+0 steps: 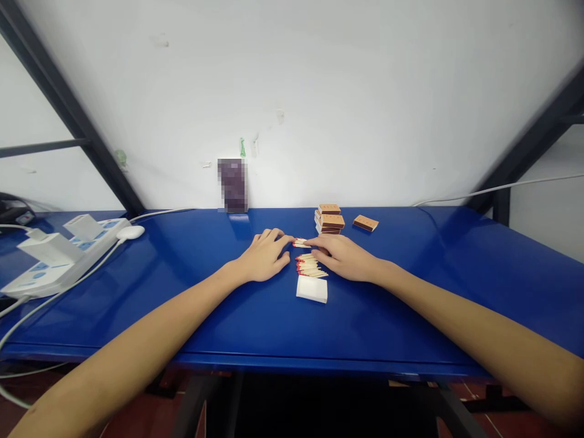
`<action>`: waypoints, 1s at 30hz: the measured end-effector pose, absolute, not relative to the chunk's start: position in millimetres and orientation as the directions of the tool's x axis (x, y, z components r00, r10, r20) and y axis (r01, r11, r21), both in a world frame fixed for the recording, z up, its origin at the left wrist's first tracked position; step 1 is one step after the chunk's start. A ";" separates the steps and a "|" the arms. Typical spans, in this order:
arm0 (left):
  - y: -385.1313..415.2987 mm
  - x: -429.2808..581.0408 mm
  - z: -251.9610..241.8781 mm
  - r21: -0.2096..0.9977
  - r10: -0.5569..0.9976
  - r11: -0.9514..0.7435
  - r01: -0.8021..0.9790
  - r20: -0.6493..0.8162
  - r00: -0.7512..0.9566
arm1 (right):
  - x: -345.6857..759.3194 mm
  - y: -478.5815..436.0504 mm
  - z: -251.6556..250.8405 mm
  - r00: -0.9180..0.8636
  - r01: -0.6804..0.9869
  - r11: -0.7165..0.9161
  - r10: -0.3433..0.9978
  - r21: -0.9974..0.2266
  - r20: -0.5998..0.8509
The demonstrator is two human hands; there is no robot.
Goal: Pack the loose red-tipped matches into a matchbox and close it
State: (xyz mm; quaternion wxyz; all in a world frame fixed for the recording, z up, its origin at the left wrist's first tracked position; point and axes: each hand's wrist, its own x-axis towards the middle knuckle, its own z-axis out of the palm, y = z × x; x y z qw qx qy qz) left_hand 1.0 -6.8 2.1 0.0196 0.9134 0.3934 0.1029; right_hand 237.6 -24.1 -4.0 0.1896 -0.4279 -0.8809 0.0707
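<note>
A small group of red-tipped matches (301, 242) lies on the blue table between my two hands. My left hand (267, 255) rests to its left, fingers spread, index fingertip at the red heads. On the other side, my right hand (342, 255) has its index finger stretched to the plain stick ends, thumb apart and lower. Nothing shows gripped in either palm. A larger pile of loose matches (310, 266) lies just nearer, heads to the left, close to my right thumb. Nearest me sits a small white box-like piece (312, 289), like a matchbox tray.
Several matchboxes (332, 222) are stacked behind my right hand, with a single matchbox (365, 223) to their right. A white power strip (59, 261) with chargers and cables stands at the left. A blurred dark rectangle (233, 185) leans against the wall.
</note>
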 end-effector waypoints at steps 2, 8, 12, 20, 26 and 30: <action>-6.2 0.6 1.5 0.117 0.720 -0.693 0.712 0.176 0.672 | 237.1 -24.3 -3.7 -0.562 0.729 0.623 0.781 -0.283 0.272; -6.1 0.6 1.2 0.115 0.719 -0.693 0.712 0.177 0.672 | 236.2 -25.3 -2.2 -0.557 0.734 0.621 0.782 -0.275 0.278; -6.7 0.9 1.8 0.126 0.719 -0.694 0.709 0.175 0.673 | 236.2 -25.5 -1.7 -0.555 0.734 0.617 0.786 -0.284 0.272; -5.4 0.1 1.4 0.162 0.678 -0.735 0.659 0.213 0.704 | 236.5 -24.8 -2.8 -0.561 0.719 0.630 0.775 -0.293 0.290; -5.8 0.5 1.8 0.169 0.641 -0.767 0.619 0.244 0.728 | 236.2 -24.4 -2.0 -0.561 0.695 0.640 0.768 -0.329 0.309; -6.9 1.7 2.1 0.148 0.605 -0.795 0.589 0.272 0.748 | 234.6 -25.2 -3.0 -0.521 0.714 0.605 0.796 -0.353 0.308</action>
